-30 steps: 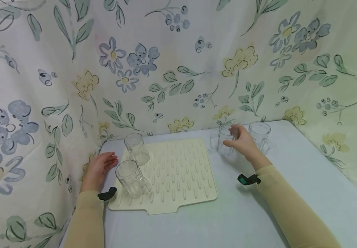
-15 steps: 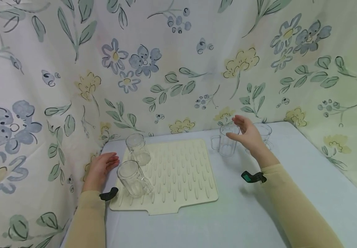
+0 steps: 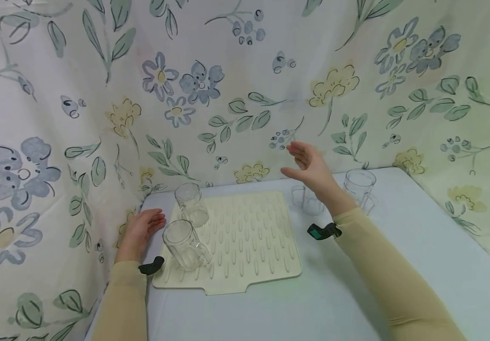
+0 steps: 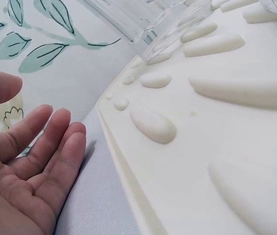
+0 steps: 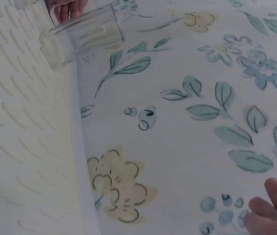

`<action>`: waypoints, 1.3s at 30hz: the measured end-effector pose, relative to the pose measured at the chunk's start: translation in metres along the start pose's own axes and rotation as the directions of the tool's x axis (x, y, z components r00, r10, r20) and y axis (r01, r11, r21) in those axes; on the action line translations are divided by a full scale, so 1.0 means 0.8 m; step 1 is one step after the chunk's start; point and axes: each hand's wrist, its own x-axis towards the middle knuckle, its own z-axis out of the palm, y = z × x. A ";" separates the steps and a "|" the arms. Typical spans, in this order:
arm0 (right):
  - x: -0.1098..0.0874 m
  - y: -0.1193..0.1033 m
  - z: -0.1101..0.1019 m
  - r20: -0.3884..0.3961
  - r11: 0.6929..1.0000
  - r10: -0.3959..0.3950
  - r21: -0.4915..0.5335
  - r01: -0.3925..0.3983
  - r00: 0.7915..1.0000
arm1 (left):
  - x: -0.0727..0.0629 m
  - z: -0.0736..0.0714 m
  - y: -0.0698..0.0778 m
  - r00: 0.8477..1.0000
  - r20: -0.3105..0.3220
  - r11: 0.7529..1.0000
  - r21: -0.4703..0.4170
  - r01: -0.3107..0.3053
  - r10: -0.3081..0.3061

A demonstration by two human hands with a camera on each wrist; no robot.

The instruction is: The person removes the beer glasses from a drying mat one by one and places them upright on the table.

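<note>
My right hand (image 3: 311, 172) is raised over the back of the table, fingers apart and holding nothing. Behind and below it stands a clear glass mug (image 3: 313, 203), partly hidden by the hand and wrist. Another clear mug (image 3: 359, 189) stands to its right. On the left, my left hand (image 3: 140, 232) rests beside the cream drying mat (image 3: 249, 237), fingers relaxed and nothing in them. Two glass mugs sit on the mat's left side: a rear mug (image 3: 192, 206) and a front mug (image 3: 185, 246), both near the left hand but apart from it.
A flowered curtain (image 3: 245, 118) hangs close behind the table and along its left side. White cloth covers the table (image 3: 253, 317). Raised ridges run across the mat, which has a tab at its front edge.
My right hand came away from the left one of the two right-hand mugs, rose, and then moved left above it. That mug stays standing. The left hand keeps its place.
</note>
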 end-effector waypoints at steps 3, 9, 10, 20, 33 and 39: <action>0.018 0.002 0.027 0.055 1.000 -0.021 0.001 0.021 0.998 | -0.001 0.000 0.000 1.000 0.005 1.000 -0.013 -0.012 0.012; 0.045 0.007 0.087 0.169 0.999 -0.021 -0.036 0.027 0.985 | -0.004 0.001 0.001 1.000 0.009 1.000 -0.024 -0.020 0.020; 0.049 0.010 0.097 0.181 0.999 -0.017 -0.039 0.025 0.983 | -0.004 0.001 0.002 1.000 0.009 0.999 -0.027 -0.019 0.019; 0.073 0.052 0.181 0.243 0.999 0.021 -0.049 -0.010 0.970 | -0.004 0.001 0.000 1.000 0.006 1.000 -0.001 -0.025 0.025; 0.076 0.085 0.265 0.400 0.998 0.066 -0.024 -0.062 0.914 | -0.002 0.007 -0.002 1.000 0.015 1.000 0.009 -0.020 0.020; 0.080 0.098 0.292 0.438 0.998 0.062 -0.047 -0.047 0.897 | -0.003 0.002 -0.002 1.000 0.006 0.999 -0.023 -0.031 0.031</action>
